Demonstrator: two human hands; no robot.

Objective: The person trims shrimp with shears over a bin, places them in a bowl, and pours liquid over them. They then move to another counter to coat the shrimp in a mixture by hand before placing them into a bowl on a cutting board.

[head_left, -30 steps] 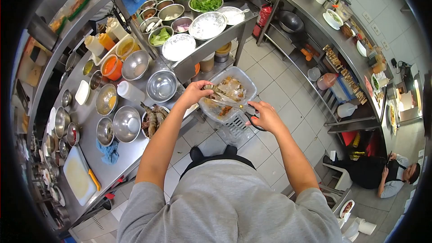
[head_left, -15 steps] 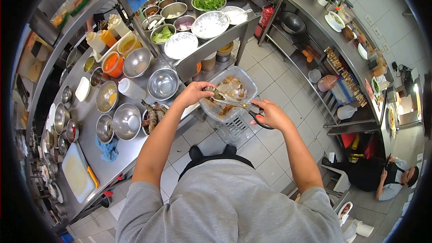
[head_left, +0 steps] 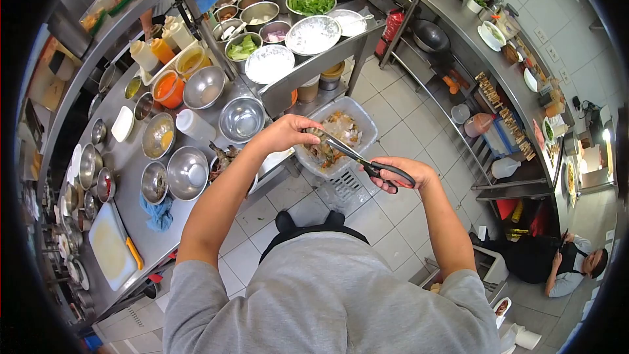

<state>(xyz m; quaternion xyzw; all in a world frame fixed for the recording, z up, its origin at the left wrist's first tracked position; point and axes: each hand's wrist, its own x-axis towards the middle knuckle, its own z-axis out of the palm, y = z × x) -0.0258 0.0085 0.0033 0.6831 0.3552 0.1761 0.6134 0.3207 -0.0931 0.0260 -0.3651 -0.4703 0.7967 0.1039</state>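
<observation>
My left hand [head_left: 293, 132] pinches a grey shrimp [head_left: 314, 134] above a translucent plastic bin [head_left: 368, 132]. Black-handled scissors [head_left: 357, 156] are gripped in my right hand [head_left: 398, 174], their blades pointing up and left, with the tips at the shrimp. Shells and scraps [head_left: 344, 126] lie inside the bin below. Left of my left forearm, whole shrimp [head_left: 224, 157] fill a container that the forearm partly hides.
A steel counter [head_left: 131, 187] on the left bears metal bowls [head_left: 187, 173], sauce bottles and a cutting board [head_left: 113, 249]. Ingredient bowls stand ahead. Shelving and a red fire extinguisher [head_left: 391, 27] are on the right, with another person [head_left: 569, 263] at lower right.
My right hand has moved slightly right and down and turned, so the scissors slant more steeply. The shrimp in my left hand has shifted slightly. The view has moved a little.
</observation>
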